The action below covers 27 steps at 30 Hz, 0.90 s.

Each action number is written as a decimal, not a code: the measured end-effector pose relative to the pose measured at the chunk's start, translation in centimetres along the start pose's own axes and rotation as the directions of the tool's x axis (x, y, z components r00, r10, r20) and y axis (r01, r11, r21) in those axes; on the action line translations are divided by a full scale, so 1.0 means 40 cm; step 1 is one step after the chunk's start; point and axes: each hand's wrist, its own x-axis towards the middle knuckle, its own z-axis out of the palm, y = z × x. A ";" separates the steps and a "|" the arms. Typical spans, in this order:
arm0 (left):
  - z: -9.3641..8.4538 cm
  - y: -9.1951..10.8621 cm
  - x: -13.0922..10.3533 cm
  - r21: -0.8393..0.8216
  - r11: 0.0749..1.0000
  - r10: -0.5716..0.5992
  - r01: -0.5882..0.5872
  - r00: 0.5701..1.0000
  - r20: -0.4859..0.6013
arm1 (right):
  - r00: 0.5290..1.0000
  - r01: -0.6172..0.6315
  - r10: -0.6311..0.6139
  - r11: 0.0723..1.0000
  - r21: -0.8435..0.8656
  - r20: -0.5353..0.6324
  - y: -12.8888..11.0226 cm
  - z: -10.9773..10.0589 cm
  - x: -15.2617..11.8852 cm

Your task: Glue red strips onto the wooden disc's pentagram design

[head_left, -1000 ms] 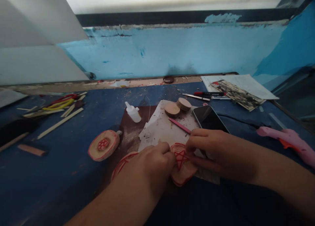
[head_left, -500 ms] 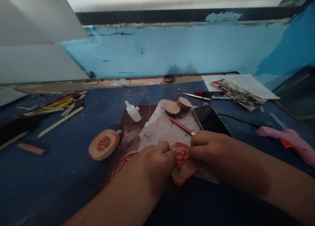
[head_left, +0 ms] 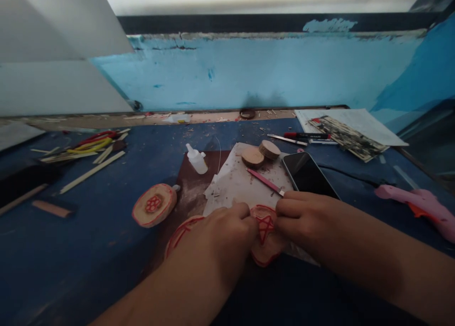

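Between my hands lies a pale wooden piece (head_left: pixel 265 250) with a red edge and a red star on it. My left hand (head_left: pixel 227 233) is closed at its left edge, and my right hand (head_left: pixel 302 217) pinches at its right edge; the fingertips of both are mostly hidden. Partly under my left forearm is another red-edged piece (head_left: pixel 181 233). Farther left rests a rounded wooden piece (head_left: pixel 156 205) with a red flower shape. A pink-handled craft knife or tweezers (head_left: pixel 265 181) lies on white paper (head_left: pixel 231 188) just beyond my right hand.
A small white squeeze bottle (head_left: pixel 197 161) stands on a brown board (head_left: pixel 185 179). Two wood slices (head_left: pixel 253 157) and a phone (head_left: pixel 309 174) lie beyond my hands. At right is a pink glue gun (head_left: pixel 415 203). Pliers (head_left: pixel 90 143) and wood strips (head_left: pixel 92 172) are at left.
The whole view has shifted slightly, so things appear a little farther right. Both hands stay at the star piece with almost the same grip.
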 end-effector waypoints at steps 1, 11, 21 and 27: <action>-0.001 0.003 0.000 -0.002 1.000 0.000 0.000 1.000 -0.001 | 1.000 0.007 -0.007 1.000 -0.030 -0.006 0.000 0.000 -0.002; -0.001 0.000 0.009 0.010 1.000 -0.002 0.002 1.000 0.000 | 1.000 0.005 -0.006 0.995 -0.095 -0.012 0.000 0.027 0.001; -0.013 0.012 -0.003 0.012 1.000 -0.023 0.023 1.000 -0.009 | 0.972 -0.234 0.233 0.972 0.021 0.024 -0.025 0.045 -0.009; -0.012 0.006 0.007 -0.034 0.999 -0.040 0.041 0.999 0.024 | 0.960 -0.279 0.280 0.958 0.059 -0.004 -0.038 0.058 -0.017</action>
